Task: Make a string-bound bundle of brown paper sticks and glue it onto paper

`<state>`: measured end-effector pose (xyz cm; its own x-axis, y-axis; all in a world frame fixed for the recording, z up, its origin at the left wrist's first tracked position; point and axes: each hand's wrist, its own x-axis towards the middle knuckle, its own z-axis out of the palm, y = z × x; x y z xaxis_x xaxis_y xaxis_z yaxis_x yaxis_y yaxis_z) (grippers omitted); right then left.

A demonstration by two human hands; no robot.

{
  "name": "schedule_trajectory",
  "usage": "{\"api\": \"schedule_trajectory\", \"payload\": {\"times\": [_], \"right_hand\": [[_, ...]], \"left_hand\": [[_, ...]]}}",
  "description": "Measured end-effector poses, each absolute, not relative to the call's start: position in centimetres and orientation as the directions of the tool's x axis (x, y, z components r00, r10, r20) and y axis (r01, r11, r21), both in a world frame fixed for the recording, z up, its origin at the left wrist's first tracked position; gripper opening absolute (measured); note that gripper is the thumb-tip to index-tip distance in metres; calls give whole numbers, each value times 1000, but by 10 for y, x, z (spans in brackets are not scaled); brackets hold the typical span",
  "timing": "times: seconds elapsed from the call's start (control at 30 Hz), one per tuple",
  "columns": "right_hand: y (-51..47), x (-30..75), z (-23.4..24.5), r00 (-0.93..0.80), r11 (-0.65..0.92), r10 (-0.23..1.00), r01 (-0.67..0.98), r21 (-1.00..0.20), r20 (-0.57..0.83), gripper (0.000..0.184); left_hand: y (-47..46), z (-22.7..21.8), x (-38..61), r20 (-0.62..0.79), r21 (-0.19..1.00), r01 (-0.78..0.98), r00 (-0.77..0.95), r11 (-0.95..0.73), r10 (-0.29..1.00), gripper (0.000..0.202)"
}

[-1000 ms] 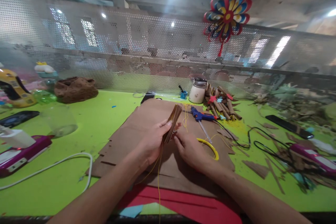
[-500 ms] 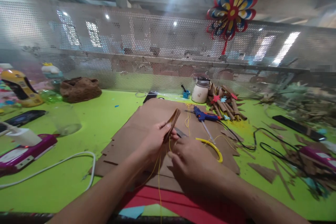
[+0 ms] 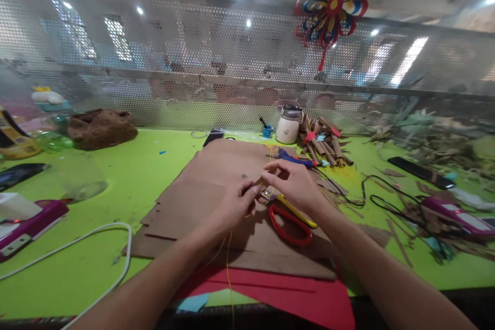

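My left hand (image 3: pixel 240 200) is closed in a pinch on a small folded piece of brown paper (image 3: pixel 264 181), which the fingers mostly hide. At the same piece's upper end, the fingertips of my right hand (image 3: pixel 294 184) close from the right. Yellow thread (image 3: pixel 229 273) hangs below my left hand and over the table's front edge. Under my right hand lie scissors (image 3: pixel 290 240) with red and yellow handle loops, resting on a stack of brown paper sheets (image 3: pixel 204 175).
Behind the right hand lies a blue glue gun (image 3: pixel 299 159). A jar (image 3: pixel 288 125) stands by a bundle of brown paper rolls (image 3: pixel 328 149). Black cable (image 3: pixel 365 185), paper scraps and a purple power strip (image 3: pixel 456 214) lie right; another purple strip (image 3: pixel 36 227) and white cable (image 3: pixel 127 247) lie left.
My right hand has risen from beside the thread to the brown paper piece. The scissors' red loop, hidden before, now shows. The piece has tilted lower, and the view has shifted slightly.
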<state>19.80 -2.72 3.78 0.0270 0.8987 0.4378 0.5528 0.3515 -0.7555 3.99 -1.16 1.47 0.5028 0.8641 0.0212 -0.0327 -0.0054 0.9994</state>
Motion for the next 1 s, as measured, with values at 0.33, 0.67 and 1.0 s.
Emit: {"api": "schedule_trajectory", "payload": {"times": [0.33,0.67,1.0], "right_hand": [[-21,214,33,35,285,954,217,-934,299,25],[-13,222,30,5,135,991,29,-990,136,40],[-14,227,29,-101,207,976,151,-967,193,34]], "left_hand": [[-14,13,43,-2,1000,1,531,2,847,16],[-18,15,42,-79,996,0,531,94,844,18],[-16,13,43,-76,997,24,545,75,835,13]]}}
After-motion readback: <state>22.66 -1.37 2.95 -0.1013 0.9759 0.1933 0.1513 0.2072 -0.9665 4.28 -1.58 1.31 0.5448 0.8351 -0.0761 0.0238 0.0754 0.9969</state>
